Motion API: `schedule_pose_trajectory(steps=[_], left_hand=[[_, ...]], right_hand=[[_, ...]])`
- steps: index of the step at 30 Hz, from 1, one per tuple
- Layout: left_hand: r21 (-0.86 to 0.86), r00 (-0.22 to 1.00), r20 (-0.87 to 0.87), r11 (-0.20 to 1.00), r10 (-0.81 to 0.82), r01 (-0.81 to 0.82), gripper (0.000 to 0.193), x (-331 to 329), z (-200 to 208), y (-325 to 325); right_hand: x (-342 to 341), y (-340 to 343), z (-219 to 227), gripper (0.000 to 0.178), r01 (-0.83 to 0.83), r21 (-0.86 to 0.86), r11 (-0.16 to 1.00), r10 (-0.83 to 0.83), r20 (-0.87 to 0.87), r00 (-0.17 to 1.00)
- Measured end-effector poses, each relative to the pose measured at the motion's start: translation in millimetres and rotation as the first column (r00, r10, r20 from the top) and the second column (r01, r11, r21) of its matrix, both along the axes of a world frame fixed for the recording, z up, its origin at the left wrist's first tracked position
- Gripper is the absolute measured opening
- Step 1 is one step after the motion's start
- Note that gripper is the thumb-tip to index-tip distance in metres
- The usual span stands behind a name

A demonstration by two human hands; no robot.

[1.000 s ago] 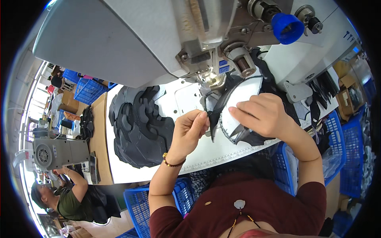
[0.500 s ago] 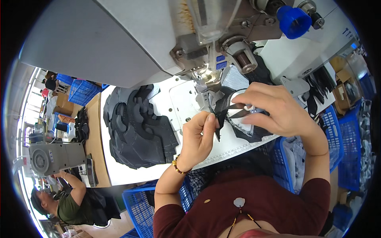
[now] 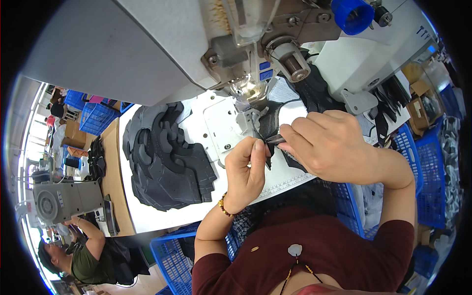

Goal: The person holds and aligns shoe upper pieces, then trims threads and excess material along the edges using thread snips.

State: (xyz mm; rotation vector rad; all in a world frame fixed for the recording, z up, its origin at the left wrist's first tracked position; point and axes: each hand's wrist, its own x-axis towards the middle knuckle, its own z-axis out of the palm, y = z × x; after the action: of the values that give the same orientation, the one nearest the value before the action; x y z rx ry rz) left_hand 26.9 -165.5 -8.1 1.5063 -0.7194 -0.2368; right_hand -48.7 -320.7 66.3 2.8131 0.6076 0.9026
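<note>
Left hand: thumb and forefinger pinched on the edge of a black fabric piece. Right hand closed round metal thread snips, blade tips at the left fingertips. Fabric piece lies just below the lit needle area, partly hidden by the right hand. Ruler-marked table edge passes close below both hands; bare white strip between left hand and a stack of dark cut pieces. Sewing machine head overhangs beyond, limiting room upward. White tabletop; blue crates below its edge. Far left, a co-worker at a grey machine.
</note>
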Motion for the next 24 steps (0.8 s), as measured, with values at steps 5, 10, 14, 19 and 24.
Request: schedule_pose_trajectory(steps=[5, 10, 14, 19, 24], left_hand=[[-0.017, 1.0, 0.006, 1.0, -0.017, 0.017, 0.024, -0.1, 1.6, 0.5], [-0.028, 0.999, -0.03, 0.999, -0.03, 0.029, 0.025, 0.4, 3.0, 1.2], [-0.068, 0.998, -0.023, 0.997, -0.05, 0.049, 0.028, 0.9, 1.5, -0.4], [-0.111, 0.998, -0.028, 0.992, -0.058, 0.055, 0.029, 0.3, -0.2, -2.4], [-0.178, 0.999, -0.029, 0.984, -0.028, 0.022, 0.028, -5.0, -2.6, -7.0]], right_hand=[[0.1, 1.5, -4.5, 0.012, -0.017, -0.018, 1.0, 0.018, 0.073, 0.997], [-2.2, 6.0, -7.5, 0.008, 0.015, -0.054, 0.998, -0.006, 0.155, 0.988], [-3.9, 8.6, -9.2, 0.017, 0.034, -0.065, 0.997, -0.022, 0.178, 0.984], [-4.0, 11.2, -15.4, 0.013, 0.083, -0.049, 0.995, -0.071, 0.208, 0.975], [-3.8, 12.4, -24.3, 0.025, 0.077, 0.099, 0.992, -0.094, 0.173, 0.98]])
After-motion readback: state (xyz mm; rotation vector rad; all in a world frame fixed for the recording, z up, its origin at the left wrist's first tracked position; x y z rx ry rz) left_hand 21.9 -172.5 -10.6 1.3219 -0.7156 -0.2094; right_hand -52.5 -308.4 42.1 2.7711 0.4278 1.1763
